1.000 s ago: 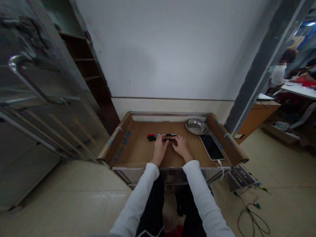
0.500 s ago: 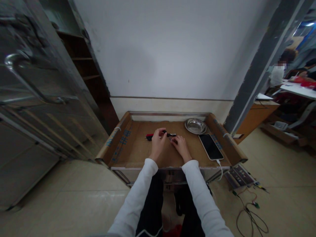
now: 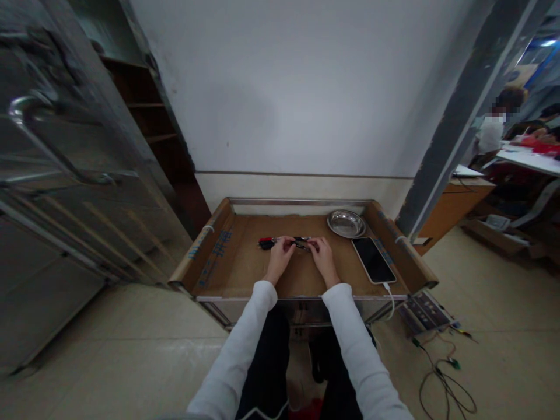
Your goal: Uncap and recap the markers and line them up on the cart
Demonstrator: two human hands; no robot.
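Note:
My left hand point(image 3: 280, 258) is closed in a pinch over the middle of the cardboard-lined cart top point(image 3: 245, 271). Facing it, my right hand point(image 3: 322, 258) has its fingertips pressed together too. Between them spans a thin black pen-like piece point(image 3: 301, 245), gripped at its two ends. Just behind it, another slim black pen point(image 3: 301, 238) lies on the cardboard, partly covered by the fingers. To the left of my left hand lie a red-ended pen point(image 3: 265, 240) and a black-ended one point(image 3: 264, 245), side by side. Small details are too blurred to make out.
A round metal dish point(image 3: 346, 224) sits at the back right of the cart. In front of it lies a phone point(image 3: 374, 260) with a white cable point(image 3: 391, 300) hanging over the edge. A boxy device point(image 3: 426, 315) with loose wires stands on the floor. People sit far right.
My left hand has lowered and turned slightly, and my right hand has shifted a little. The thin black piece now stretches between both hands, and the pen behind it shows more.

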